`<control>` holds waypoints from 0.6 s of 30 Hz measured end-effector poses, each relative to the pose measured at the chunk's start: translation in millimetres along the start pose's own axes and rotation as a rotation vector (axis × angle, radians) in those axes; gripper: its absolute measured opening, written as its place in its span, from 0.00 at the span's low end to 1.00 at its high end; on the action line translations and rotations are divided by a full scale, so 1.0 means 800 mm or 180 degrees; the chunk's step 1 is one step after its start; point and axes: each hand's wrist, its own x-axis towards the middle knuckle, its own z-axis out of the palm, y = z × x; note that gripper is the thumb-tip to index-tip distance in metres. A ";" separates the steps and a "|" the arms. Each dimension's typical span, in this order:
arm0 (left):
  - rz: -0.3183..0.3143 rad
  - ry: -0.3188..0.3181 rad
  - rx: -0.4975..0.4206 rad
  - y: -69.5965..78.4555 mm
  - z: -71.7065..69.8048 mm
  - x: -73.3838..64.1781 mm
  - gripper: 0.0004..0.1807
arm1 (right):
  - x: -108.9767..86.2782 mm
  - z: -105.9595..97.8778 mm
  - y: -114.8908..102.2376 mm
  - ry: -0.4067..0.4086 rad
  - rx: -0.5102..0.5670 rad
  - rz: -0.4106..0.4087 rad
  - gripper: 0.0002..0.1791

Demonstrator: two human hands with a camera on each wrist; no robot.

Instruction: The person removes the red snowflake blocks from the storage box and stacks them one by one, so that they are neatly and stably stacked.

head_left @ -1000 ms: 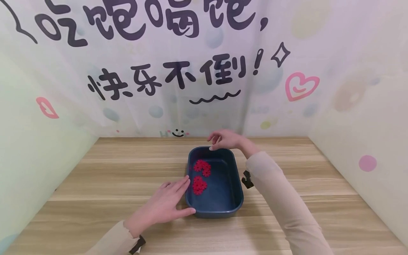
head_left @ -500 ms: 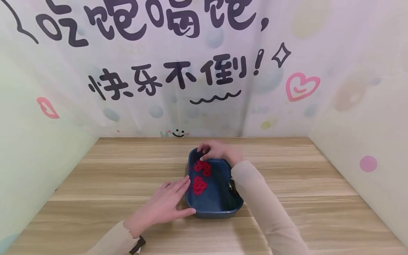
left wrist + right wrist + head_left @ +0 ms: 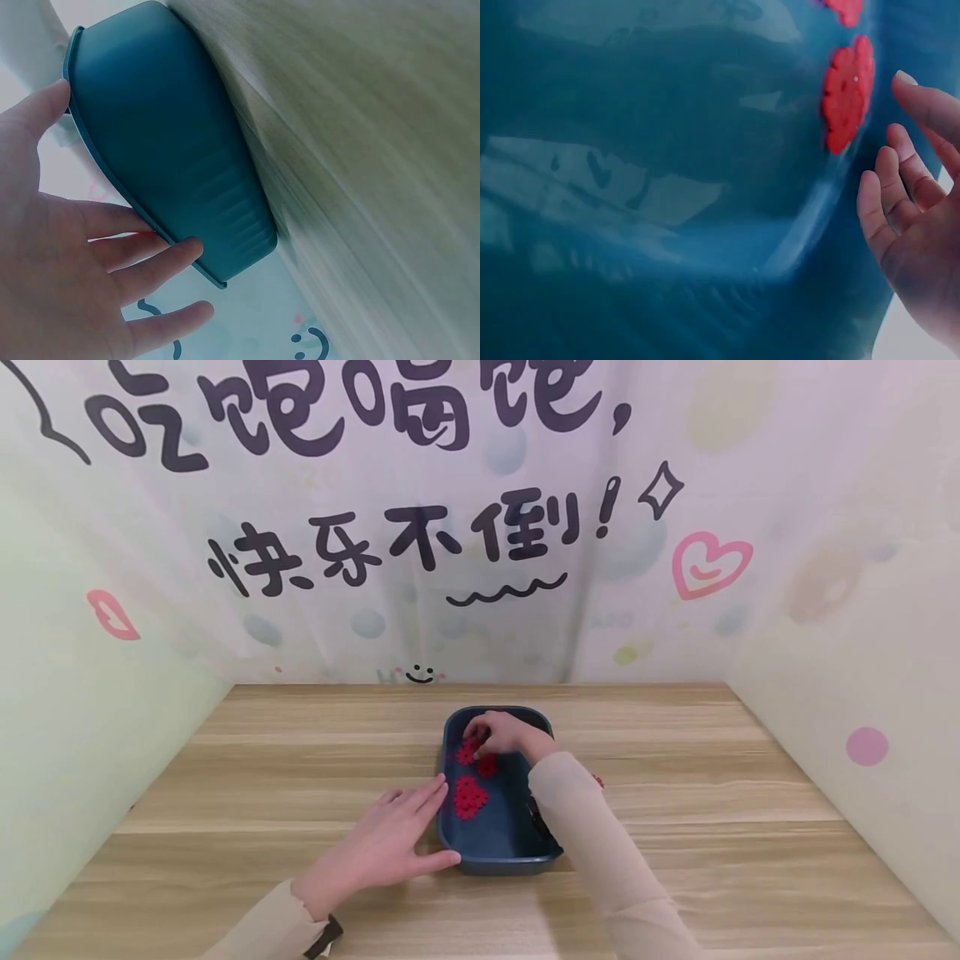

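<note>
A dark blue rectangular tray [image 3: 504,865] with high walls stands on the table. Several red flower-shaped pieces [image 3: 469,798] lie inside along its left side. My left hand [image 3: 386,839] rests against the tray's left rim, fingers straight; in the left wrist view, the thumb and fingertips touch the rim [image 3: 112,178]. My right hand [image 3: 510,733] reaches down inside the tray at the far end, over the red pieces. Seen from the right wrist, the loosely bent fingers [image 3: 868,199] hold nothing, close to a red piece [image 3: 847,97].
A bit of red [image 3: 597,781] peeks out on the table beyond the right sleeve [image 3: 573,793]. The wood-grain table [image 3: 262,793] is bounded by a printed back curtain [image 3: 322,635] and pale side walls [image 3: 847,610].
My right hand has come from above the tray's far rim down into it, toward the red pieces. The left hand has kept its place at the rim.
</note>
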 end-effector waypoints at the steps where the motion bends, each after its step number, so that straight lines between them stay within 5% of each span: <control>1: 0.0000 -0.0001 -0.0002 0.000 0.000 0.000 0.49 | 0.000 0.002 0.000 -0.0002 0.0006 0.0012 0.17; 18: -0.0009 0.0016 -0.0023 -0.001 0.002 0.000 0.48 | 0.004 0.023 -0.002 -0.0052 -0.0067 0.0128 0.22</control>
